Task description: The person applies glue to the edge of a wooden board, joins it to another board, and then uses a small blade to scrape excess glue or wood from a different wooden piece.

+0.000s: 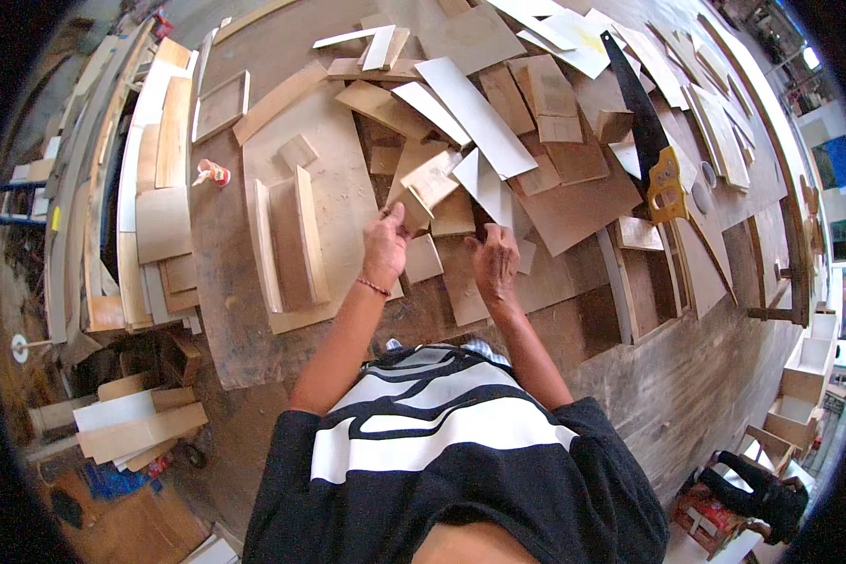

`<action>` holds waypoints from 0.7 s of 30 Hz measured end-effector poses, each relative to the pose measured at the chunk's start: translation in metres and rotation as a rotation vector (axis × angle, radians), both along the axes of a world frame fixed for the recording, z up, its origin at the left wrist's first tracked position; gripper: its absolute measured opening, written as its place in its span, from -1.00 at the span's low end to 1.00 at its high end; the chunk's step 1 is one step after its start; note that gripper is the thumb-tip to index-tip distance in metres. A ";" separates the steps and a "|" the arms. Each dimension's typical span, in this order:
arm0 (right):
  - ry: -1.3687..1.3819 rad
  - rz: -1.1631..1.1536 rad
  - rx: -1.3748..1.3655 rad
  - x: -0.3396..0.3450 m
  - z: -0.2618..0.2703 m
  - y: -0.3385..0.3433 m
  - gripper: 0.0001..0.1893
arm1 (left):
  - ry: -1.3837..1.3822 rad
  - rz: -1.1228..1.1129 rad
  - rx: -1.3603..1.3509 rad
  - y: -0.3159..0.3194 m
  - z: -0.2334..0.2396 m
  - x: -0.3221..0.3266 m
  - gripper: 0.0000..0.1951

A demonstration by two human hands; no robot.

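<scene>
My left hand [386, 243] pinches the near end of a small wooden piece [416, 209] between thumb and fingers. Just beyond it, and seeming to meet it, lies a pale wood block [431, 176]; whether the two are joined I cannot tell. My right hand [495, 264] hovers at or on the scraps with bent fingers, thumb apart, and no object visible in it; its fingertips are partly hidden. A white-faced board strip [485, 187] lies just past those fingers. To the left, a trough-shaped wooden assembly [289, 243] rests on a flat panel [338, 176].
A handsaw [641, 120] with a yellowish handle lies at the right over board offcuts. A red-and-white glue bottle [213, 173] stands on the left of the worktable [233, 338]. An open wooden frame [645, 282] sits at the right. Another person [761, 493] is at the lower right.
</scene>
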State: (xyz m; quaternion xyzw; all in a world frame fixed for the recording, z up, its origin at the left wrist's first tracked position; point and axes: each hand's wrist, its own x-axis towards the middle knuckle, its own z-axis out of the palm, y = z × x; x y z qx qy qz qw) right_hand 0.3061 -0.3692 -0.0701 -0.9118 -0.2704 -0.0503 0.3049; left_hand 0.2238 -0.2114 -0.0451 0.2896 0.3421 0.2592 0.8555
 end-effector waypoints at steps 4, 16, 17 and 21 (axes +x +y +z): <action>-0.072 -0.037 -0.013 0.001 -0.013 0.003 -0.90 | 0.092 -0.038 0.049 0.018 0.005 0.001 -0.83; 0.662 -0.131 0.429 0.005 0.007 -0.019 -0.63 | 0.128 -0.211 0.020 -0.010 -0.008 -0.027 -0.88; 0.837 -0.092 0.557 0.006 0.002 -0.025 -0.56 | 0.098 -0.229 -0.024 -0.013 -0.009 -0.030 -0.88; 1.499 0.060 0.663 -0.011 0.023 -0.041 -0.60 | 0.088 -0.273 -0.165 -0.024 -0.006 -0.051 -0.82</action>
